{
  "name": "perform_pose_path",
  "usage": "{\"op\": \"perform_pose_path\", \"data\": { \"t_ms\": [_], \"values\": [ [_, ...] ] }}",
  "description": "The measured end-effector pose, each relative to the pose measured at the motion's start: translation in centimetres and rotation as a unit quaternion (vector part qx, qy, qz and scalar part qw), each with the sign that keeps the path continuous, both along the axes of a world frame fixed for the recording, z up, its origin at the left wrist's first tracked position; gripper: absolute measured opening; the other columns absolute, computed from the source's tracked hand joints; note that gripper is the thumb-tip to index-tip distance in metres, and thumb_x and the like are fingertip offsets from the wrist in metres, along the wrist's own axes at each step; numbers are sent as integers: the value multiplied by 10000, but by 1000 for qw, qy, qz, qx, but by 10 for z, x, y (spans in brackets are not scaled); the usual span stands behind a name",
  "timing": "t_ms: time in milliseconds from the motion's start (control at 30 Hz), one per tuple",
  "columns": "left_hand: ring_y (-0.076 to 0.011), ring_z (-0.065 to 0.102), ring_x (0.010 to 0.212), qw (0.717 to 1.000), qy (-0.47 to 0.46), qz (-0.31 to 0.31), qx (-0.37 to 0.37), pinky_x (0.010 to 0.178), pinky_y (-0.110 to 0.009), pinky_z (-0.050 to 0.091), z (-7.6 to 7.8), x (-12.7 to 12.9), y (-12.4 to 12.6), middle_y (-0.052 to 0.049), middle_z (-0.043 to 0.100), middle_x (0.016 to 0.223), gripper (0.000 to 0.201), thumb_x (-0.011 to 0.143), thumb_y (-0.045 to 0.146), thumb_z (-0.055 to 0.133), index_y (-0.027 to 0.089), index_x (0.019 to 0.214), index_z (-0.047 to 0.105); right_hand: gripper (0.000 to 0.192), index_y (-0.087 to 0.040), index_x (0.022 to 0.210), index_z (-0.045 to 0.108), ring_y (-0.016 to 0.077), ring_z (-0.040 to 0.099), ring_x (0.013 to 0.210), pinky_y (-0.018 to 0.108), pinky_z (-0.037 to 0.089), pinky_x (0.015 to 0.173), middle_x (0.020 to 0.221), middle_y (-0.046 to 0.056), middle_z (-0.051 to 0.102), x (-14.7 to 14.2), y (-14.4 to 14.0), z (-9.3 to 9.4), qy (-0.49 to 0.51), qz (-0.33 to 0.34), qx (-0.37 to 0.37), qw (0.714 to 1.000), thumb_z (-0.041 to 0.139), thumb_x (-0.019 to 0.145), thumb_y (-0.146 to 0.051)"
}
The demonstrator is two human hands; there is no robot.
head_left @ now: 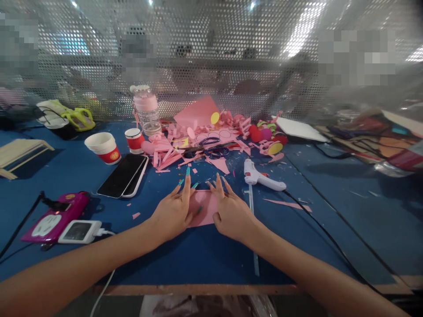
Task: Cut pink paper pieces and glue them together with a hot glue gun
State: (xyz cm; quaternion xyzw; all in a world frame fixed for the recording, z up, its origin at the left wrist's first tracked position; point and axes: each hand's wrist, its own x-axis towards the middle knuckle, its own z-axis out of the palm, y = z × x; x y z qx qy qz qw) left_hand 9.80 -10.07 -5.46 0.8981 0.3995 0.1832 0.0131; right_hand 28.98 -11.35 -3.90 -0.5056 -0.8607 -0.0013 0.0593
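While both forearms reach in from the bottom corners and meet near the middle of the blue counter (pixel 82 176), the things on it run as follows. Far left lies a magenta power strip (pixel 54 218) with a white charger (pixel 79 231) just beside it. Behind them stand two paper cups (pixel 103 148), and a dark phone (pixel 123 175) lies flat near them.

The left hand (pixel 172 211) rests palm down, fingers spread and stretched forward, its long teal nails pointing away; it presses on the left edge of a pink paper piece (pixel 205 207) and grips nothing. The right hand (pixel 231 213) lies flat in the same way, fingers fanned, covering the paper's right edge, thumb tucked toward the sheet. So the pink paper sits flat between the two open palms, touching both.

Beyond the fingertips spreads a heap of pink paper scraps (pixel 205 136) with scissors (pixel 211 149) on it. To the right lies a white glue gun (pixel 259 176), its black cord (pixel 317 224) trailing toward the counter's near edge.
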Motion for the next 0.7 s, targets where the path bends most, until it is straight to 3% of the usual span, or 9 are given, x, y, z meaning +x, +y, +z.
{"op": "perform_pose_path", "data": {
  "t_ms": [200, 333, 433, 567, 700],
  "values": [
    [-236, 651, 1006, 999, 8, 45, 16, 977, -408, 451, -1, 2, -4, -180, 656, 1121, 867, 882, 305, 424, 0, 1402, -200, 826, 205, 1340, 199, 289, 468, 1241, 441, 244, 1125, 1308, 318, 459, 0, -2, -2, -18, -24, 18, 999, 442, 635, -150],
    [-264, 608, 1085, 997, -1, 77, 18, 991, -442, 429, -2, 2, -5, -228, 616, 1170, 903, 867, 357, 442, -11, 1404, -185, 816, 208, 1330, 208, 289, 512, 1193, 441, 264, 1112, 1236, 322, 528, 0, -2, -1, -8, -22, 21, 1000, 440, 633, -149],
    [-297, 517, 1198, 996, -16, 81, 35, 1023, -475, 384, -4, 1, -3, -252, 552, 1250, 911, 859, 411, 459, -2, 1421, -128, 724, 117, 1337, 280, 283, 529, 1165, 458, 300, 1085, 1240, 281, 545, 5, 1, 7, 39, -36, 71, 996, 425, 675, -138],
    [-304, 430, 1274, 997, -41, 39, 53, 1036, -490, 360, -9, -2, 2, -246, 445, 1362, 871, 879, 435, 443, 50, 1438, -103, 593, -57, 1305, 351, 278, 569, 1047, 431, 453, 907, 1168, 184, 598, 21, 4, 31, 98, -131, 145, 976, 432, 724, -145],
    [-324, 398, 1293, 996, -48, 56, 43, 1038, -526, 333, -14, -3, 8, -232, 401, 1400, 843, 897, 488, 416, 99, 1447, -90, 549, -7, 1193, 421, 372, 496, 1032, 458, 450, 796, 1102, 245, 537, 42, 6, 53, -27, -288, 105, 951, 529, 689, -198]
  ]
}}
